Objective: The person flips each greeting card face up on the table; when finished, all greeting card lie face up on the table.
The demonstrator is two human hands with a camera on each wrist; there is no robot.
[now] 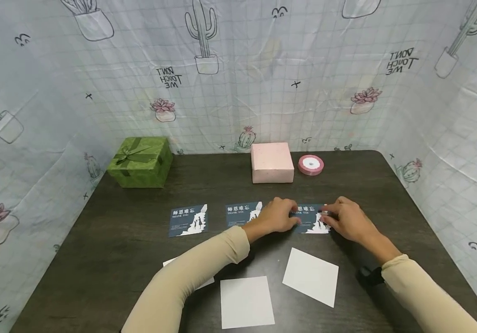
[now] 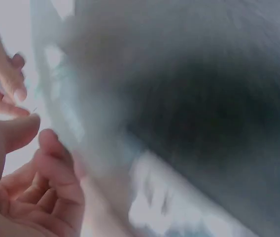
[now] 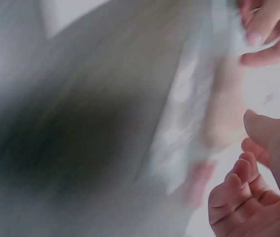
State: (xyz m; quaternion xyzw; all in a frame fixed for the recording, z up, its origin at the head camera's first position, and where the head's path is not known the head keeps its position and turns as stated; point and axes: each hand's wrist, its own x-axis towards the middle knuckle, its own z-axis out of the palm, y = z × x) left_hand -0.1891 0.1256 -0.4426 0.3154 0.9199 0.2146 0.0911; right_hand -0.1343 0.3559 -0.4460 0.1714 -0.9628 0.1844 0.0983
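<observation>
Side by side on the dark table lie three blue cards with white lettering: a left card (image 1: 188,220), a middle card (image 1: 240,213) and a right card (image 1: 308,223). My left hand (image 1: 279,215) is at the left edge of the right card, its forearm crossing over the table and its fingers covering part of the middle card. At the opposite edge is my right hand (image 1: 348,219), thumb and fingertips over the card's right side. In the left wrist view a gap shows between the left thumb (image 2: 24,132) and fingers; the right thumb (image 3: 263,127) likewise stands apart from its fingers.
Closer to me lie white square sheets, one in the middle (image 1: 248,302), one at the right (image 1: 311,276), and another (image 1: 207,282) partly under my left sleeve. Along the back stand a green box with a bow (image 1: 140,162), a pink box (image 1: 272,163) and a pink ribbon roll (image 1: 311,164). Patterned cloth surrounds the table.
</observation>
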